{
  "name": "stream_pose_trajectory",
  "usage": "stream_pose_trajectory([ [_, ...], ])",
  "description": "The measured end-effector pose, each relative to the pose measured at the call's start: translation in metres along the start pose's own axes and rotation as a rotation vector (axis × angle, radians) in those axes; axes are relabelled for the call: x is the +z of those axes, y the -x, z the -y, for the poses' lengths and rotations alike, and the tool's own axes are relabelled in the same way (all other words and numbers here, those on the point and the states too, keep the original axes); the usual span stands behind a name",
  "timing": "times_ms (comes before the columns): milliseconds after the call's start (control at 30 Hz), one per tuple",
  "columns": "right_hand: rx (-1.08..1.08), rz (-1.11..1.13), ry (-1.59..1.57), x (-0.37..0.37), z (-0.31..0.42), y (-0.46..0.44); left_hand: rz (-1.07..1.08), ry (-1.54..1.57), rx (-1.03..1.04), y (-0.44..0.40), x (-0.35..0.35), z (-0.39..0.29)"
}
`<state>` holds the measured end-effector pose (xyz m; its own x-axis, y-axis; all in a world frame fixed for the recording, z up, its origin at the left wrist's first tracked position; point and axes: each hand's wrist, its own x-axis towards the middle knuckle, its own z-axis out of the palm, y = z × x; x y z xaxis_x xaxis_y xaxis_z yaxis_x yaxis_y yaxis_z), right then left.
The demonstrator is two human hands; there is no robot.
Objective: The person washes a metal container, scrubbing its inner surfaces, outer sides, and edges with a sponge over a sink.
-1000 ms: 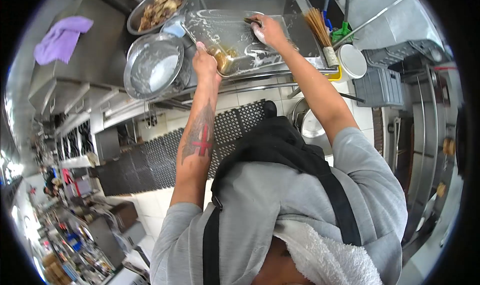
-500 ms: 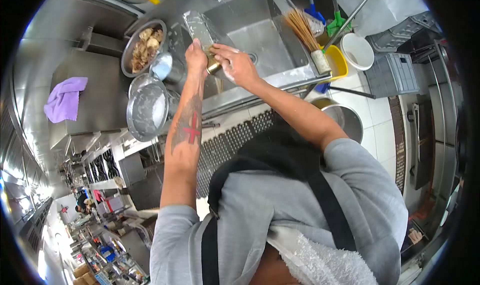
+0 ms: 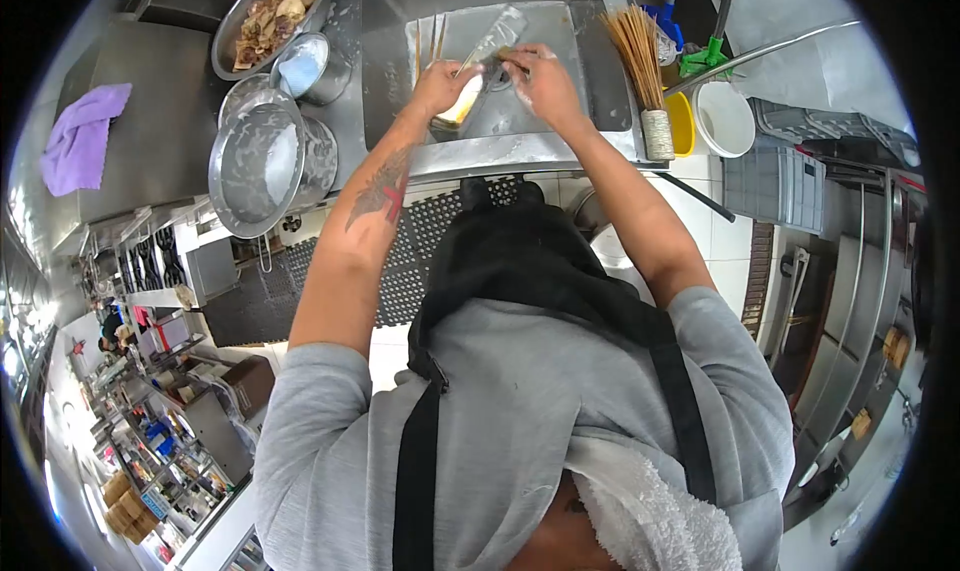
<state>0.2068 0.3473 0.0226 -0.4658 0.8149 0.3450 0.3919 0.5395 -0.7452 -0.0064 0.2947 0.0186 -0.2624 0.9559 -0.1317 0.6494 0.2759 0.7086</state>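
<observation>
Over the sink (image 3: pixel 390 81), my left hand (image 3: pixel 437 89) is closed around a long metal utensil with a broad, foam-streaked end (image 3: pixel 495 36) and a shiny gold-coloured lower end. Its exact kind is not clear. My right hand (image 3: pixel 545 86) is just to the right, soapy, with thumb and fingers pinched at a small brownish piece (image 3: pixel 508 57) near the utensil; what that piece is I cannot make out. Behind my left hand, a few thin sticks (image 3: pixel 418 51) lean inside the sink.
Left of the sink stand a bowl of brownish food pieces (image 3: pixel 240 63), a metal pot with a blue cloth (image 3: pixel 300 74) and a tilted metal bowl (image 3: pixel 228 186). A purple cloth (image 3: pixel 88 136) lies further left. At right are a stick brush (image 3: pixel 655 131) and white bucket (image 3: pixel 722 121).
My right hand has come off the utensil's gold-coloured end and moved right, apart from my left hand. The utensil's broad end now points to the upper right. The view has shifted.
</observation>
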Motion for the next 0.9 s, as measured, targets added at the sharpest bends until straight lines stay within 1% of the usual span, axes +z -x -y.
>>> stream_pose_trajectory([
  [67,0.051,-0.01,0.015,0.003,-0.001,-0.011,0.207,-0.181,0.075,-0.006,-0.007,-0.002],
  [100,-0.029,-0.039,0.09,0.009,-0.005,-0.019,0.213,-0.173,0.086,-0.01,-0.007,-0.002],
  [133,-0.11,-0.071,0.164,0.014,-0.007,-0.03,0.194,-0.104,0.088,-0.016,-0.009,-0.001],
  [200,-0.125,-0.05,0.207,0.025,-0.011,-0.052,0.157,0.029,0.089,-0.027,-0.015,0.005],
  [233,-0.141,-0.016,0.239,0.032,-0.015,-0.062,0.165,0.196,0.088,-0.029,-0.018,0.011],
  [267,-0.135,-0.018,0.251,0.038,-0.018,-0.069,0.159,0.35,0.057,-0.024,-0.017,0.017],
  [300,-0.184,-0.053,0.26,0.046,-0.025,-0.074,0.147,0.507,0.024,-0.007,-0.018,0.017],
  [333,-0.239,-0.099,0.266,0.055,-0.03,-0.085,0.103,0.197,0.072,0.014,-0.021,0.02],
  [367,-0.233,-0.137,0.267,0.06,-0.027,-0.088,0.088,0.013,-0.078,0.033,-0.014,0.028],
  [400,-0.246,-0.144,0.273,0.065,-0.031,-0.099,0.055,0.128,-0.077,0.05,-0.001,0.046],
  [433,-0.22,-0.176,0.305,0.073,-0.036,-0.101,-0.076,0.367,-0.012,0.063,0.023,0.07],
  [467,-0.19,-0.198,0.338,0.081,-0.038,-0.099,-0.071,0.376,-0.021,0.065,0.026,0.07],
  [533,-0.153,-0.184,0.31,0.081,-0.034,-0.09,-0.3,0.294,-0.055,0.068,0.032,0.058],
  [600,-0.113,-0.201,0.23,0.074,-0.026,-0.093,-0.386,0.268,-0.048,0.052,0.017,0.052],
  [633,-0.037,-0.195,0.216,0.075,-0.02,-0.089,-0.454,0.269,-0.065,0.045,0.007,0.05],
  [667,-0.037,-0.153,0.198,0.071,-0.008,-0.087,-0.497,0.289,-0.021,0.033,-0.002,0.052],
  [700,0.021,-0.135,0.11,0.059,0.006,-0.083,-0.535,0.294,0.01,0.021,-0.014,0.059],
  [733,0.079,-0.124,0.021,0.053,0.013,-0.076,-0.521,0.35,-0.035,0.013,-0.024,0.059],
  [800,-0.056,-0.29,0.154,0.055,0.003,-0.077,-0.535,0.326,-0.108,0.007,-0.032,0.063],
  [833,0.166,-0.316,-0.1,0.06,0.0,-0.078,-0.508,0.428,-0.115,0.006,-0.028,0.065],
  [867,0.161,-0.306,-0.105,0.057,-0.007,-0.08,-0.477,0.532,-0.111,0.006,-0.023,0.066],
  [900,0.302,-0.243,-0.358,0.051,-0.013,-0.085,-0.412,0.393,-0.154,0.01,-0.026,0.068],
])
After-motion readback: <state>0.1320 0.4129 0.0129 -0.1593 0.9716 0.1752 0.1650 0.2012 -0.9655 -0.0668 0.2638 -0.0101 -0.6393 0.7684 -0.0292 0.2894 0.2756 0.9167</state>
